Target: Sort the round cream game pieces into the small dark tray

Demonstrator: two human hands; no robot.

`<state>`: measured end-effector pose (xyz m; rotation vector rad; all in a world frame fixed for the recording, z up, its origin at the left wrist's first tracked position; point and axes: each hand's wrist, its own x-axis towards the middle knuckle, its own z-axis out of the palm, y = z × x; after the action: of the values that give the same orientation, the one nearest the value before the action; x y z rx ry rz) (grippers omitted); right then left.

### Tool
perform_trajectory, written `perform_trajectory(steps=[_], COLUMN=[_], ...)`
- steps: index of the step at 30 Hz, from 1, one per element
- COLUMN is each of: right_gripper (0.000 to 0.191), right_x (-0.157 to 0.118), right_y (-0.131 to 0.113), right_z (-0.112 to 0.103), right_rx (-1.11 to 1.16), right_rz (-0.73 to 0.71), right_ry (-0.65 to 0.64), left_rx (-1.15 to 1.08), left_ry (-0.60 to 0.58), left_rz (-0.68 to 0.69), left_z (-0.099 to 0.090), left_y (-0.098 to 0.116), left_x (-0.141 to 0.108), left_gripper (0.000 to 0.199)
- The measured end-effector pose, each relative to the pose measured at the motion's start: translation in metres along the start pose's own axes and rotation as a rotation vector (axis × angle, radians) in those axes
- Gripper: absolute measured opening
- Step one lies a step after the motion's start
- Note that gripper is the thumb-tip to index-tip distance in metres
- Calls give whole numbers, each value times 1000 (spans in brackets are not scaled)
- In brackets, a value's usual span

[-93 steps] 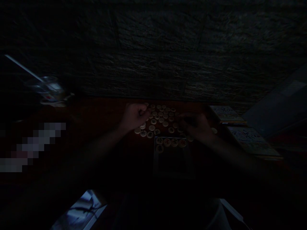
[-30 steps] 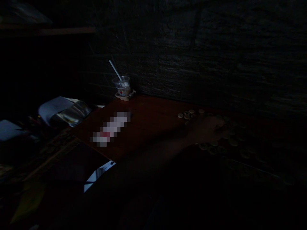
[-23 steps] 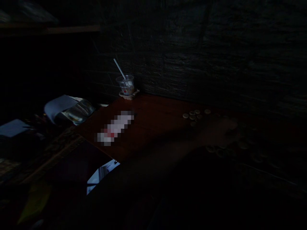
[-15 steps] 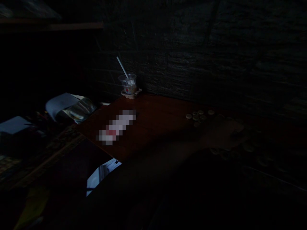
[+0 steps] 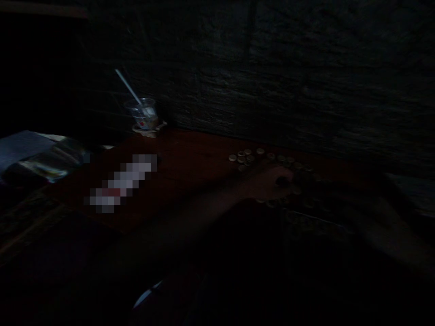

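Observation:
The scene is very dark. My left hand (image 5: 270, 182) reaches in from the lower left, low over the wooden table, with its fingers curled in. Whatever they hold, if anything, is lost in shadow. Around it lie several small round discs (image 5: 247, 152), pale on top, some in a cluster and some in a curved line behind the hand. More discs (image 5: 307, 222) show faintly in front, by a thin pale edge. From the right comes my right hand (image 5: 353, 199), close to the left one; its fingers are too dark to make out.
A clear plastic cup (image 5: 146, 115) with a straw stands in a cardboard holder (image 5: 146, 132) by the rough block wall (image 5: 210, 90). A blurred-out pale item (image 5: 122, 183) lies on the reddish table (image 5: 190, 158). Past its left edge sits a shiny bag (image 5: 64, 156).
My view has swung right, so the cup, table and discs sit further left. My right forearm and hand now show at the right. The left hand stays among the discs, still curled.

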<state>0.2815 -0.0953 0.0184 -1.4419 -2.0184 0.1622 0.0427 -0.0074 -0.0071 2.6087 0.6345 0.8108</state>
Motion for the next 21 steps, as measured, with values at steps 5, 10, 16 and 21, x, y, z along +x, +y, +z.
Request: perform_trajectory(steps=[5,10,16,21], right_gripper=[29,31,23,23], right_x=[-5,-3,1,2], right_y=[14,25,31,37], right_z=[7,9,13,16], right_rx=[221,321,291,339], right_rz=[-32,-46,-24,19], right_ry=[-214,-190,-130,-106], left_rx=[-22,-7,2,-2], left_ry=[16,-9,-44,-21], left_rz=[-88,-166,-198,-198], left_z=[1,-4,-5,-4], left_y=[-1,0,8,6], left_x=[-3,-6,-7,-8], left_gripper=[16,23,23,24])
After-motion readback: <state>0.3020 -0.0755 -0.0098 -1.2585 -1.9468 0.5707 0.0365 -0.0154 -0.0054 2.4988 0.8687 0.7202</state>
